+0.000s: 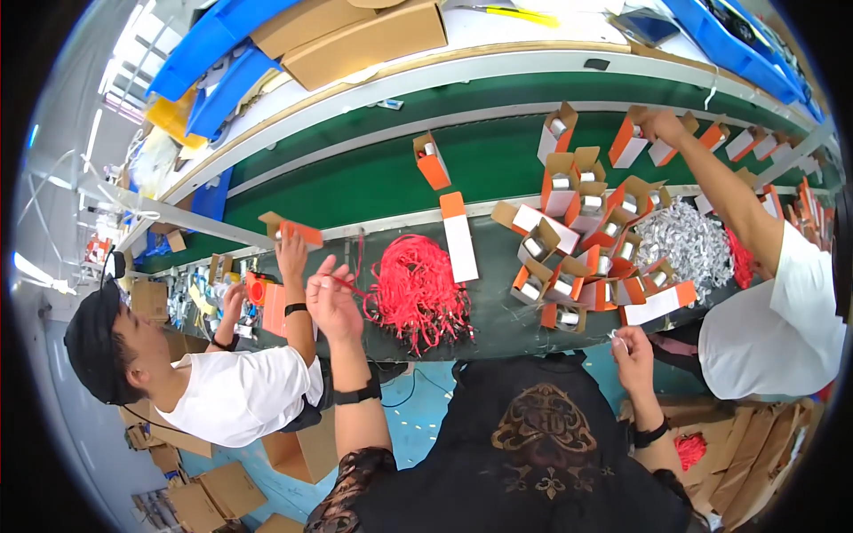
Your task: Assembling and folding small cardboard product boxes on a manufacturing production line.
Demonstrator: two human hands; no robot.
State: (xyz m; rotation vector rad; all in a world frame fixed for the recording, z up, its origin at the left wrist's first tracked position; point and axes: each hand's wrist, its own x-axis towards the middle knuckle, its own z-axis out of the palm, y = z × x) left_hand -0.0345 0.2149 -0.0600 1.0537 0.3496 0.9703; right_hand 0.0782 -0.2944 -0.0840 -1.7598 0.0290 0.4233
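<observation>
My left hand (334,306) is raised at the left of a heap of red straps (416,289), with one red strap pinched between its fingers and trailing toward the heap. My right hand (633,357) is closed at the near edge of the bench, below the cluster of boxes; a small white piece (614,336) shows at its fingertips, too small to name. To the right of the heap, a white box with an orange end (459,238) lies on the dark bench top. Farther right, several open orange-and-white boxes (569,286) stand close together, with silver-and-white cylindrical items inside.
A green conveyor belt (355,171) runs behind the bench, carrying open boxes (432,161). Silver strips (689,244) lie heaped at right. A co-worker's hand (291,253) holds a box at left; another co-worker's arm (724,182) reaches over the belt. A shelf (533,60) spans above.
</observation>
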